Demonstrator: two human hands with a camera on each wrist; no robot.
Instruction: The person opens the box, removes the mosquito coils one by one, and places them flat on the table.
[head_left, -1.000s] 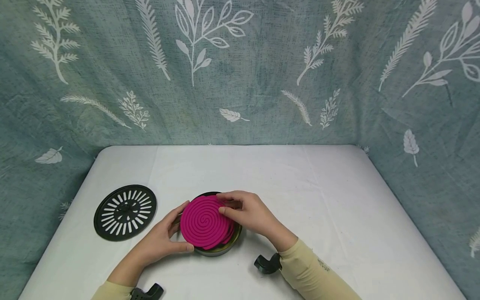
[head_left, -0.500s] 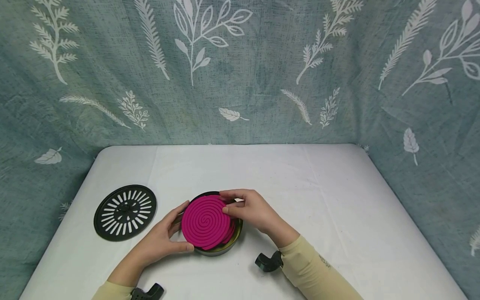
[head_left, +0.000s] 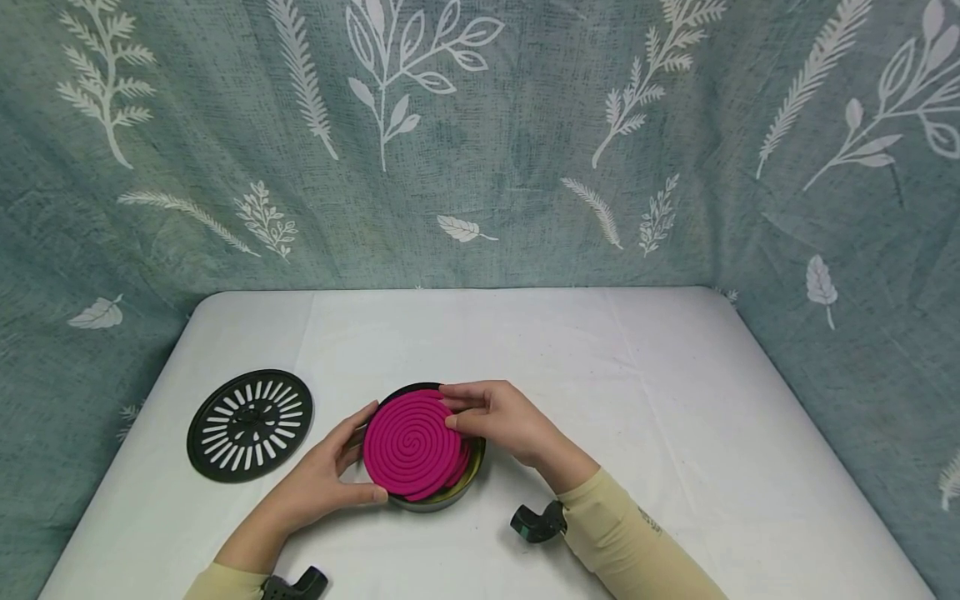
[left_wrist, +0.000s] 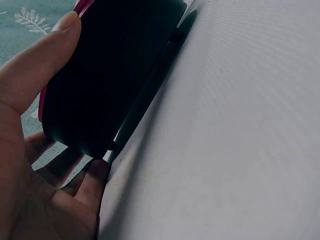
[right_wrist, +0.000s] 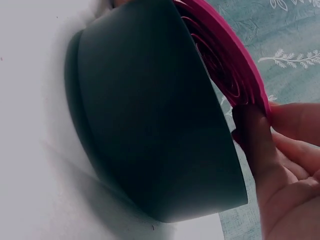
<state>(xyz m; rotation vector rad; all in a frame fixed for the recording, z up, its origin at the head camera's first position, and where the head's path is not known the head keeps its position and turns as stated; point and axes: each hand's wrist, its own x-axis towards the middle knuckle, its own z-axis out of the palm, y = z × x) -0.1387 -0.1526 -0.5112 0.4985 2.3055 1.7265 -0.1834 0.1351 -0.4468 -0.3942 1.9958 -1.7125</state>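
A round, dark tin [head_left: 447, 502] stands on the table with a stack of magenta mosquito coils in it. The top mosquito coil [head_left: 411, 445] lies slightly tilted over the others, shifted toward the left of the opening. My left hand [head_left: 335, 473] holds the tin at its left side, thumb at the near rim and fingers round the far side. My right hand [head_left: 501, 422] pinches the top coil's right edge between thumb and fingers. In the right wrist view that edge of the coil [right_wrist: 245, 65] is raised above the tin's rim. Lower coils are mostly hidden.
A black slotted lid [head_left: 250, 426] lies flat on the white table [head_left: 600, 358], left of the tin. A green leaf-patterned curtain [head_left: 480, 167] hangs behind the table and along its sides.
The right hand and the top coil have shifted slightly to the right since a second ago, then stayed almost still. My left hand keeps its place on the tin.
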